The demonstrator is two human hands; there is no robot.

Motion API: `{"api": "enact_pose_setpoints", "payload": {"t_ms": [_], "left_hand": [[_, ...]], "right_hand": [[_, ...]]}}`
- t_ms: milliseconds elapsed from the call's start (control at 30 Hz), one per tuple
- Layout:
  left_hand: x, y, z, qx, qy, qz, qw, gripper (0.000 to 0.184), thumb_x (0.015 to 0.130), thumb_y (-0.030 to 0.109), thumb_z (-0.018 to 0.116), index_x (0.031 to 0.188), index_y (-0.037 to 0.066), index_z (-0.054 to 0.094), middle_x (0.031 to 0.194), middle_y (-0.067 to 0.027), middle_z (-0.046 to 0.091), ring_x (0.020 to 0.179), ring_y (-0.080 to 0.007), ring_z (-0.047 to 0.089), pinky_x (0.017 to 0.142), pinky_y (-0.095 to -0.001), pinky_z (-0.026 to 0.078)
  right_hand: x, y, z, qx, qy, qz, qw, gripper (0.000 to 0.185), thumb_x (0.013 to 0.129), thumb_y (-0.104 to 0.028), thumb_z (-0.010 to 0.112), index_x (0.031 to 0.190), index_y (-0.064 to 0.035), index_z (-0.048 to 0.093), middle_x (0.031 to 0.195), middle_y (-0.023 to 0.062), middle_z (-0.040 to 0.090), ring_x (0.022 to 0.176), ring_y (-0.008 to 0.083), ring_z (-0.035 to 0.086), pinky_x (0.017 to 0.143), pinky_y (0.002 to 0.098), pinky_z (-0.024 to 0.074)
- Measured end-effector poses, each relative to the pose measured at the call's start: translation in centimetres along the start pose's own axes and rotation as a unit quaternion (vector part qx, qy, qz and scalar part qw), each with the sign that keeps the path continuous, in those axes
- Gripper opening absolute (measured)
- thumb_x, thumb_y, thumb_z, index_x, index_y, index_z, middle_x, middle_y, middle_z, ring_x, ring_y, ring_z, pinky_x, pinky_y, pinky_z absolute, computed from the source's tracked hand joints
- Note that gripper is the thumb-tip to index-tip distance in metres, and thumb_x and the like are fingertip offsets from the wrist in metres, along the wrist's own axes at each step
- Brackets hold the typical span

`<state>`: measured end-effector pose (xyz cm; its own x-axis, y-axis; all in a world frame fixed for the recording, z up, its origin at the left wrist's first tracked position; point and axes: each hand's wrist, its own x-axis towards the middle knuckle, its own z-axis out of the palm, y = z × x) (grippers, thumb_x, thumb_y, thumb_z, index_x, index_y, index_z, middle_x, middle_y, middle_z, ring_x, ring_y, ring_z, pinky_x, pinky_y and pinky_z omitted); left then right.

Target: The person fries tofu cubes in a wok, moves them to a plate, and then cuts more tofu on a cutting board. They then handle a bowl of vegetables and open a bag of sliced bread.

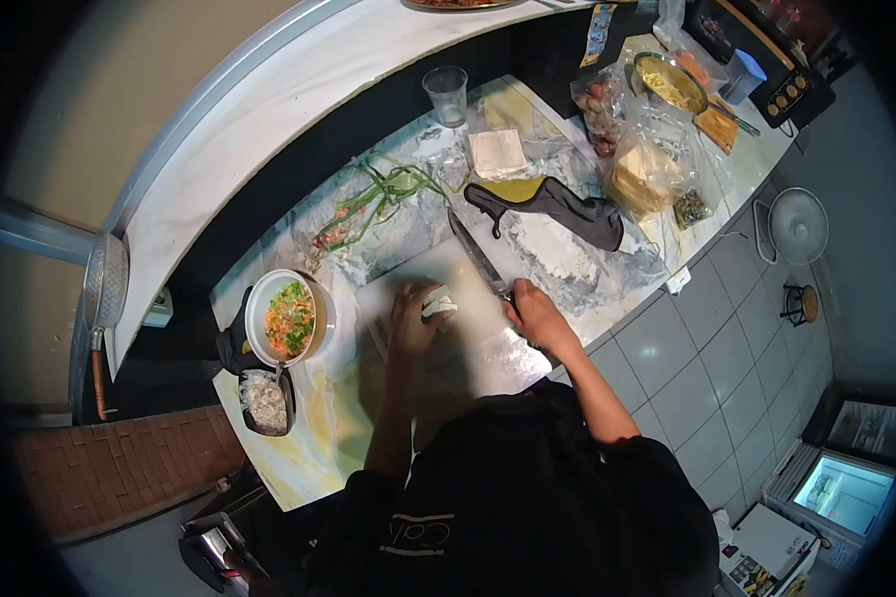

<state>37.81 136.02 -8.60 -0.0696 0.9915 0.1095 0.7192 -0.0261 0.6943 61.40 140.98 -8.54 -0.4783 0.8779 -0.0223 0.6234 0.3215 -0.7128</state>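
Observation:
My right hand (538, 313) grips the handle of a large kitchen knife (476, 253). Its dark blade points away from me and to the left, over the right part of a white cutting board (458, 348). On the board's left half, my left hand (408, 320) has its fingers curled around a small white piece of food (438, 302), whose exact kind I cannot make out. Left of the board stands a white pot (259, 308) filled with chopped orange and green vegetables (290, 320). Beyond the board lie green onions (388, 194).
A grey and yellow cloth item (558, 202), a stack of square wrappers (498, 153) and a clear cup (446, 97) sit behind the board. Plastic bags (652, 169) and a metal bowl (670, 82) crowd the far right. A container of pale food (266, 403) stands at near left.

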Motion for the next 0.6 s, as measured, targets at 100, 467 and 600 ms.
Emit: {"api": "enact_pose_setpoints", "payload": {"t_ms": [100, 467, 600], "left_hand": [[-0.01, -0.01, 0.26, -0.001, 0.004, 0.003, 1.0, 0.044, 0.069, 0.021, 0.076, 0.109, 0.01, 0.061, 0.105, -0.0142, 0.054, 0.1, -0.0332, 0.051, 0.088, -0.0421, 0.042], [0.55, 0.37, -0.11, -0.023, 0.015, -0.016, 0.999, 0.033, 0.071, 0.016, 0.075, 0.1, 0.009, 0.063, 0.092, -0.0134, 0.055, 0.082, -0.0313, 0.055, 0.074, -0.0402, 0.045], [0.83, -0.07, -0.23, -0.032, 0.019, 0.006, 0.999, 0.031, 0.071, 0.014, 0.075, 0.099, 0.007, 0.063, 0.091, -0.0135, 0.056, 0.079, -0.0299, 0.056, 0.07, -0.0394, 0.046]], "right_hand": [[0.05, -0.21, 0.05, -0.023, 0.005, 0.004, 1.0, 0.024, 0.082, -0.01, 0.057, 0.091, 0.0079, 0.044, 0.089, 0.0305, 0.054, 0.086, 0.0445, 0.055, 0.075, 0.0467, 0.0456], [0.12, -0.4, 0.07, -0.027, 0.012, 0.015, 0.999, 0.028, 0.075, -0.008, 0.061, 0.091, 0.0075, 0.044, 0.086, 0.03, 0.056, 0.083, 0.0448, 0.057, 0.074, 0.0464, 0.047], [0.23, -0.46, -0.4, -0.019, -0.001, 0.032, 0.999, 0.03, 0.075, -0.009, 0.062, 0.094, 0.0067, 0.045, 0.089, 0.0293, 0.056, 0.087, 0.0446, 0.056, 0.076, 0.0465, 0.0462]]}}
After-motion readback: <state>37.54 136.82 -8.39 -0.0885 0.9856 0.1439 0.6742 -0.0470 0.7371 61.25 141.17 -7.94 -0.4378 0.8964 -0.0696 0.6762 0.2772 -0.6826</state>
